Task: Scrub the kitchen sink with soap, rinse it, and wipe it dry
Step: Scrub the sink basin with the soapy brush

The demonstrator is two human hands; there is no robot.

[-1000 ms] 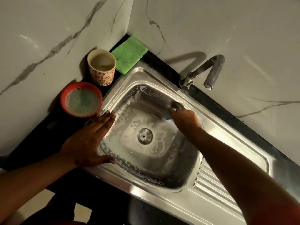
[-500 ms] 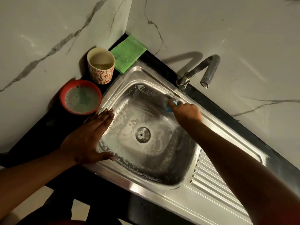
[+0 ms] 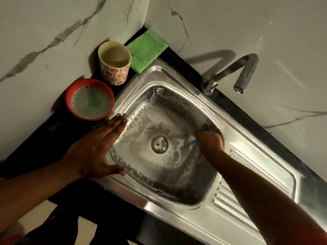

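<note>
So there's a black countertop (image 3: 35, 138) in a marble corner with a stainless steel sink (image 3: 178, 77) set in it, basin streaked with soap suds all round the drain (image 3: 159, 144). The left hand (image 3: 95, 149) lies flat on the sink's left rim, fingers straight and pressed together, thumb stuck out along the basin edge, holding nothing. The right hand (image 3: 210, 142) is down against the basin's right wall, fingers curled tight round a blue scrubber (image 3: 193, 141) with only a sliver showing. The faucet (image 3: 246, 68), a red bowl (image 3: 69, 96) of soapy water, a green cloth (image 3: 146, 48) and a flower-print cup (image 3: 115, 73) sit around the back.
</note>
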